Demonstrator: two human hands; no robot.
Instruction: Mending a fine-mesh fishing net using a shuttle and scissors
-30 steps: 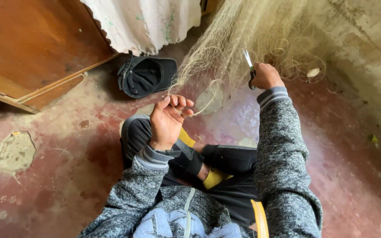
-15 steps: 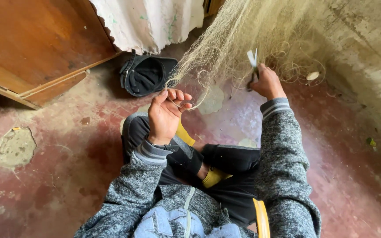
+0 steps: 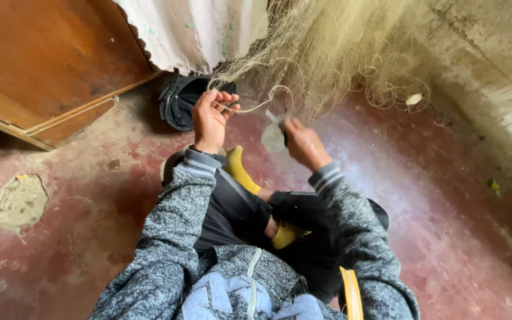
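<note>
The scissors [image 3: 278, 120] in the right hand [image 3: 302, 141] are mostly hidden: only pale blades show at the fingertips, blurred, and whether the blades are apart or together cannot be told. The right hand is closed around the handles. The fishing net [image 3: 327, 53] runs out of the top edge, so its upper end is cut off, and its fine mesh merges into a pale tangle where single strands are hard to follow.

The left hand [image 3: 210, 115] is raised, its fingers curled and pinching a few strands at the lower edge of the net; 1 loop of line [image 3: 268, 98] arcs from those fingers across to the right hand. The net hangs just above and beyond both hands, spreading toward the wall on the right.

Just behind the left hand lies a dark cap [image 3: 179, 104], partly covered by that hand. Beyond it hangs a white cloth [image 3: 191, 29]. Far to the left of the left hand leans a brown wooden panel [image 3: 42, 59]. Below the hands are crossed legs in dark trousers and 2 yellow socks [image 3: 241, 172], with grey speckled sleeves [image 3: 167, 237] leading up to the wrists.

The floor [image 3: 445, 195] is worn red-painted concrete with bare grey patches [image 3: 19, 204]. A rough concrete wall [image 3: 493, 65] rises to the right of the right hand.
</note>
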